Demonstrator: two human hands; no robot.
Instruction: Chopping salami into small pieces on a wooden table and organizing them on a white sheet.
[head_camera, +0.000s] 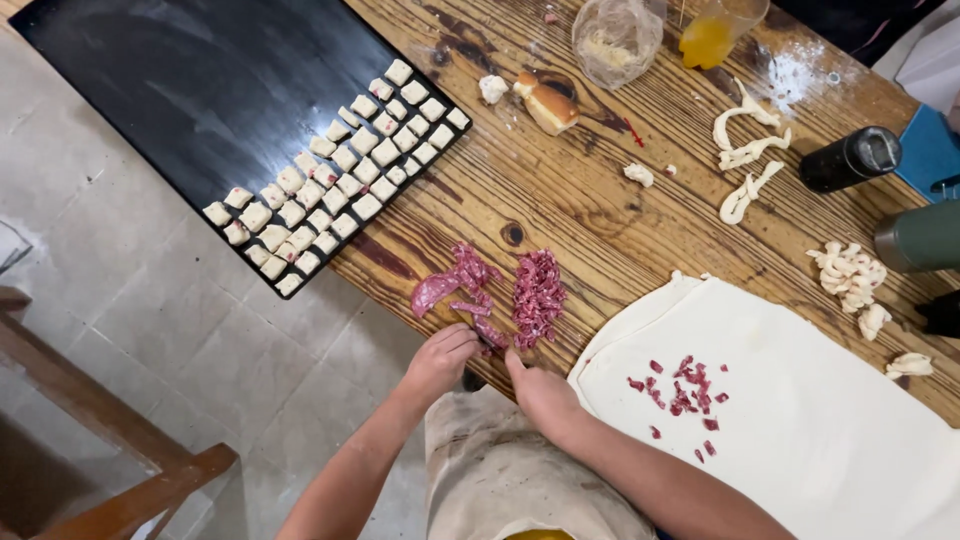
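Red meat strip (433, 292) angled up-right, left hand (440, 362) perhaps touching scraps.

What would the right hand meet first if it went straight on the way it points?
Probably the pile of chopped red meat: the right hand points up-table at it, already close. Depth is hard to judge.

Clear crumpled plastic bag (617, 38) stands at the table's (580, 200) far edge
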